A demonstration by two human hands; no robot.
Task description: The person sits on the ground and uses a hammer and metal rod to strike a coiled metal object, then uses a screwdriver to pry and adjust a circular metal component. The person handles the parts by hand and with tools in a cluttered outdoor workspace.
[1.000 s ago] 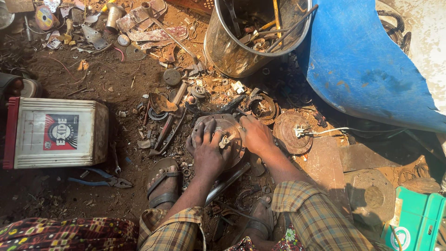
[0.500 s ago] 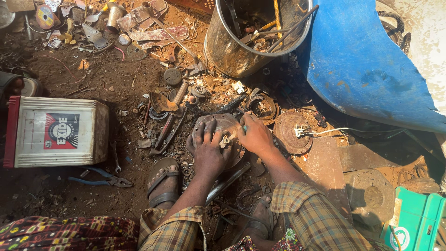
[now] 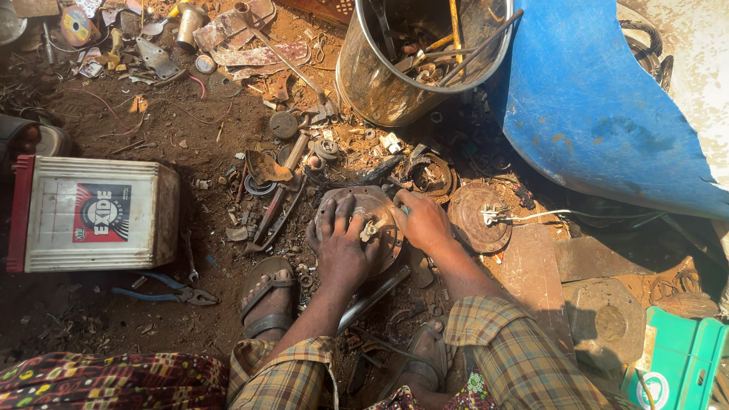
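Gripping disc [image 3: 372, 205] with both hands [image 3: 345, 247] [image 3: 425, 224]; could slip, scraping fingers on scrap beside disc.

Beside your feet on the scrap-strewn dirt sits a white boxy battery with red edges [image 3: 91, 214], your landmark. Just below it lie blue-handled pliers [image 3: 163, 292]. Well to its upper right stands a dented metal bucket full of tools [image 3: 414, 64], with a curved blue plastic panel [image 3: 607, 121] beyond it.
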